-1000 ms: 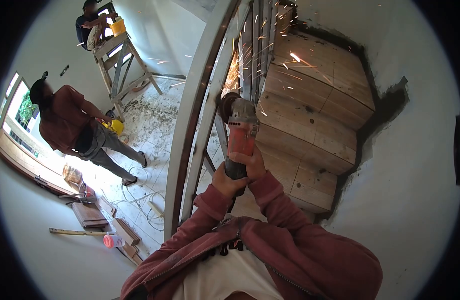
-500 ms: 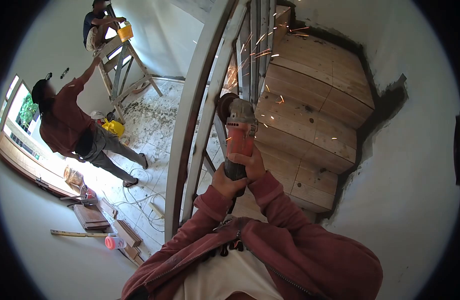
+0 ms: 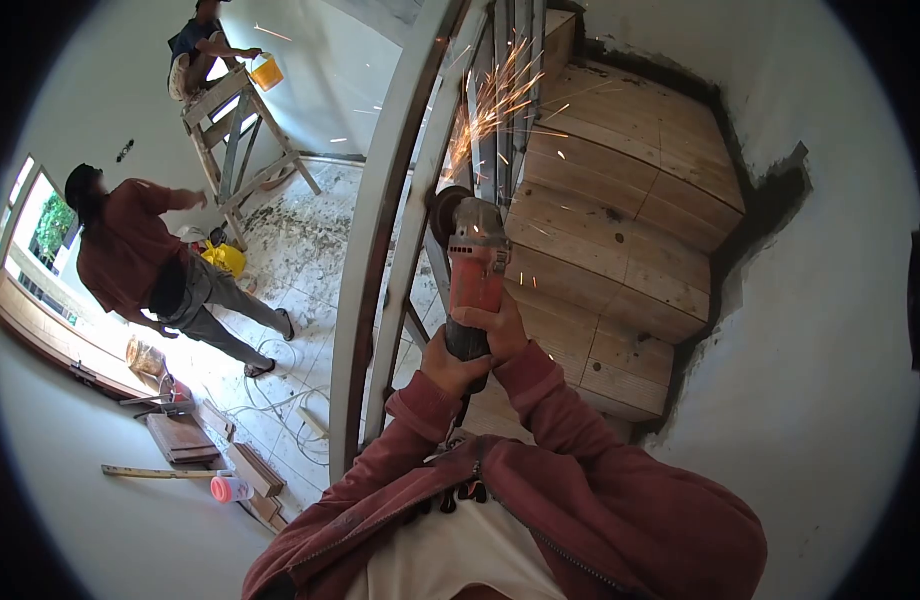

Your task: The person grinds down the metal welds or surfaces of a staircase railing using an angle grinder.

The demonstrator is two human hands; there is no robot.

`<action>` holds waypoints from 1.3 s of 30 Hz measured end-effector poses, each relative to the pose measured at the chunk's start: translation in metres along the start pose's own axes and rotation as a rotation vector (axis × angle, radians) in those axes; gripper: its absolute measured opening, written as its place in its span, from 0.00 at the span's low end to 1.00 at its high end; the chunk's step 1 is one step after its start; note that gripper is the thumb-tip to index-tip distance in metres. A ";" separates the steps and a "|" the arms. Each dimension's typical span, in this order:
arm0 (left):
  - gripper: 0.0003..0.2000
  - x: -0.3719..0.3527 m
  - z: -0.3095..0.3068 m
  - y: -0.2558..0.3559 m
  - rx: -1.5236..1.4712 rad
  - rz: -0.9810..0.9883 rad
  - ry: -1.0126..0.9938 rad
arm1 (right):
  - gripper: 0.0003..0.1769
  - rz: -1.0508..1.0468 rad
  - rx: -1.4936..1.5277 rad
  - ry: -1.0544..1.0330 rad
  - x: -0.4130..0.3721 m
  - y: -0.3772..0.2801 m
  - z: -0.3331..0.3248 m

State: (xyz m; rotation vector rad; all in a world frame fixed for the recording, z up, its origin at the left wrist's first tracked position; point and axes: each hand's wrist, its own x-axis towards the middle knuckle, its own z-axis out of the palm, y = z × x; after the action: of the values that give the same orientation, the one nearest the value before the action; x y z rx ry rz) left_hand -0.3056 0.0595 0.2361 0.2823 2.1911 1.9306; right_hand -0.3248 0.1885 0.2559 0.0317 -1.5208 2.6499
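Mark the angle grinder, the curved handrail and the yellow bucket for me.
angle grinder [image 3: 477, 280]: head view, on its red body.
curved handrail [image 3: 370, 240]: head view, midway along the metal rail.
yellow bucket [image 3: 267, 72]: head view, on its side wall.

House interior under construction. Right of the unpainted metal railing [image 3: 372, 250], bare wooden stair treads [image 3: 630, 240] against rough-cut plaster. Left of it, rubble-strewn tiled floor [image 3: 305, 235], a timber scaffold [image 3: 230, 135], loose planks [image 3: 180, 437] and trailing cable [image 3: 270, 400].
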 end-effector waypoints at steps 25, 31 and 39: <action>0.34 -0.002 -0.002 0.002 0.009 0.006 0.006 | 0.28 0.003 0.009 -0.026 0.003 0.008 -0.003; 0.34 0.002 -0.001 0.009 0.059 0.026 0.023 | 0.28 -0.011 0.012 -0.034 0.004 0.005 -0.001; 0.33 0.004 -0.002 0.009 0.044 0.008 -0.005 | 0.28 -0.026 -0.001 -0.044 0.009 0.005 -0.004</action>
State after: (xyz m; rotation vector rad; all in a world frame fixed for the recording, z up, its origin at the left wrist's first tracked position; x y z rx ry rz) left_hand -0.3102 0.0601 0.2447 0.3025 2.2343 1.8859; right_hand -0.3340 0.1901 0.2506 0.1098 -1.5242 2.6453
